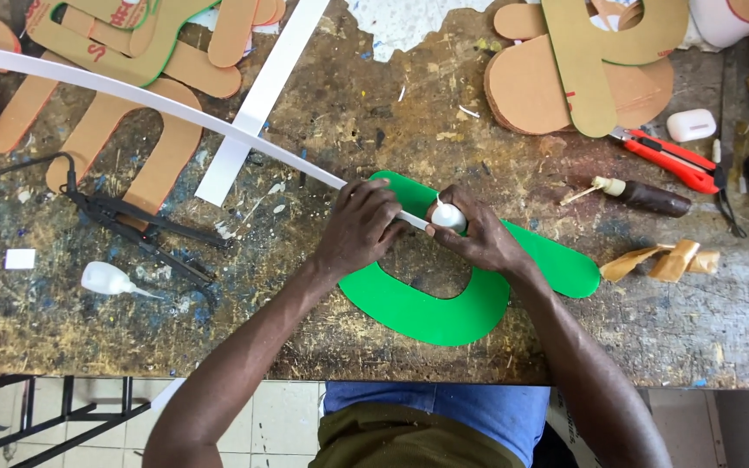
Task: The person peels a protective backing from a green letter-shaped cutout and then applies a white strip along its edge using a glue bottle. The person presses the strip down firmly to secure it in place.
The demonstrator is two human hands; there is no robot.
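Observation:
A green curved cut-out [444, 316], shaped like a hook, lies flat on the stained wooden workbench [348, 121]. My left hand [359, 227] pinches a long white strip [132, 94] that runs from the upper left down to the cut-out's edge. Close beside it, my right hand [478, 236] grips a small white glue bottle [448, 217], with its nozzle at the strip's end. Both hands rest over the cut-out's upper part.
Brown card cut-outs [556, 78] are piled at the back left and back right. A second white strip [257, 104], a black tool [145, 230], a small clear glue bottle [110, 279], a red utility knife [674, 160] and a dark glue tube [648, 198] lie around.

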